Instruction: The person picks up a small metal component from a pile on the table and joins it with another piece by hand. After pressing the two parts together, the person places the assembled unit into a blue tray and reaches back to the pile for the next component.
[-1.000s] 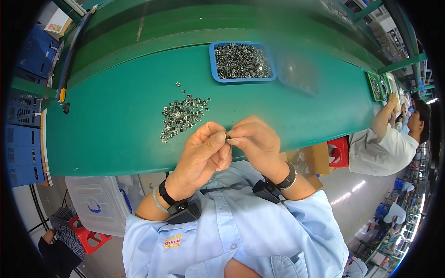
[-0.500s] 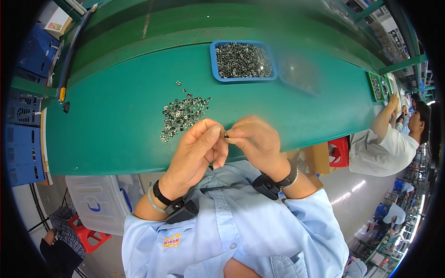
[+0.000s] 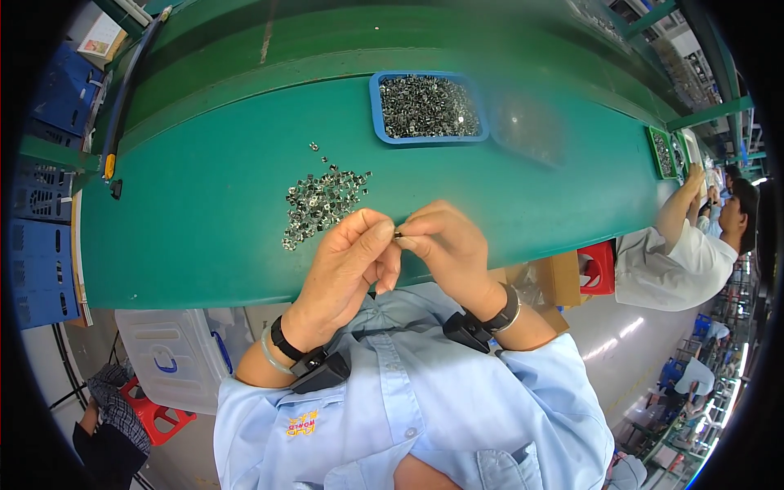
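Note:
Close together over the table's near edge, my two hands meet at the fingertips around one tiny dark metal part (image 3: pixel 398 235). My right hand (image 3: pixel 451 241) pinches it between thumb and forefinger. The thumb and forefinger of my left hand (image 3: pixel 347 260) close on its other side, the remaining fingers curled. Its exact shape is mostly hidden by the fingertips. Just beyond my left hand, a loose pile of small silver-and-black metal parts (image 3: pixel 321 200) lies on the green tabletop (image 3: pixel 204 196). Farther back stands a blue tray (image 3: pixel 378 114) full of similar small parts.
A few stray parts (image 3: pixel 314 147) lie beyond the pile. Below the table at left are a lidded clear plastic box (image 3: pixel 167 351) and a red stool (image 3: pixel 155 412). A cardboard box (image 3: pixel 563 278) stands at right. A co-worker in a pale shirt (image 3: pixel 674 265) sits farther right, near a green tray (image 3: pixel 660 153).
My right hand has shifted and turned slightly, its fingers closing in on the tiny part beside the left fingertips. The pile and the blue tray stay as they were.

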A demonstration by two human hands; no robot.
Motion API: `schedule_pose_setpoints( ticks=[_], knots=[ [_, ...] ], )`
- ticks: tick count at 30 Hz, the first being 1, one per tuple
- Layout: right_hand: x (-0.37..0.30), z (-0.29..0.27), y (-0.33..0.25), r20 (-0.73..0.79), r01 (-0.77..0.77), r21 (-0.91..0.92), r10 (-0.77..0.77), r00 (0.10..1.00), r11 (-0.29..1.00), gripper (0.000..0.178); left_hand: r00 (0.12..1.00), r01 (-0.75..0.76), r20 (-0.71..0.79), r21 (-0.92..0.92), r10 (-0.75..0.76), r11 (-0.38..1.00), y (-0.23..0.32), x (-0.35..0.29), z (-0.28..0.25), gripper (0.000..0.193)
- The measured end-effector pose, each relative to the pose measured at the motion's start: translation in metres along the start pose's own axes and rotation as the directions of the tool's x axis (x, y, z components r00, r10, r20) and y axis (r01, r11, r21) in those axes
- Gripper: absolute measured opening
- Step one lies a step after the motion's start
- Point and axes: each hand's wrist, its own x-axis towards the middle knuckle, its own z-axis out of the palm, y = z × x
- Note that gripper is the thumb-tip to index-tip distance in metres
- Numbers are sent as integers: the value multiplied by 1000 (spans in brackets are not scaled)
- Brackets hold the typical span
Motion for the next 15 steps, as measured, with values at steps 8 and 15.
schedule_pose_setpoints(
  ticks=[8,15],
  knots=[
    [-3,7,1,30,-287,624,345,938,727,6,1000,-12,8,56,12,998,4,-2,5,17],
    [-4,9,-2,-7,-246,563,302,953,789,3,1000,-26,-9,103,27,994,4,-3,3,16]
  ],
)
